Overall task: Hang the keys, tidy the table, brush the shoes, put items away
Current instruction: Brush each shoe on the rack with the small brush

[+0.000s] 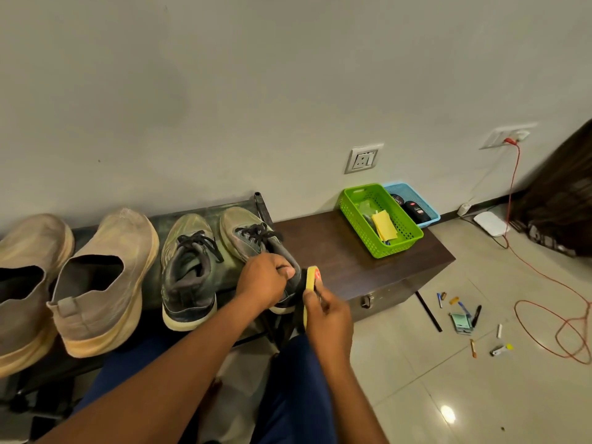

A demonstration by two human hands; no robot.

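L hand (pixel 266 280) grips the heel collar of the rt laced shoe (pixel 256 248), fingers curled over the rim; shoe sits on the dark rack (pixel 189 216) w/ toe toward the wall, heel toward the person. R hand (pixel 326 318) holds a yellow shoe brush (pixel 311 282) w/ a red label on its end, thumb along the side, brush upright & just beside the heel of that shoe; whether bristles touch the shoe can't tell, hidden by the hands. Its mate, the lt laced shoe (pixel 189 270), stands alongside on the rack, dark upper, pale sole, laces loose. Further left, 2 beige slip-on shoes (pixel 102 280) side by side, the outer one cut by frame edge. Right of the rack, a dark brown surface (pixel 339 261) carries a green basket (pixel 403 241) w/ yellow paper (pixel 384 224) inside; touching it behind, a blue basket (pixel 429 206) w/ black items in it, too small to name. Wall socket (pixel 363 158) above the baskets; 2nd socket further rt w/ an orange cable (pixel 512 187) plugged in, cable running down & looping on the tiled floor (pixel 416 379). Small scattered bits on the floor rt of the surface: pens, batteries, a green packet (pixel 459 322); white box near the wall base. Person's dark blue trousers at bottom of frame.
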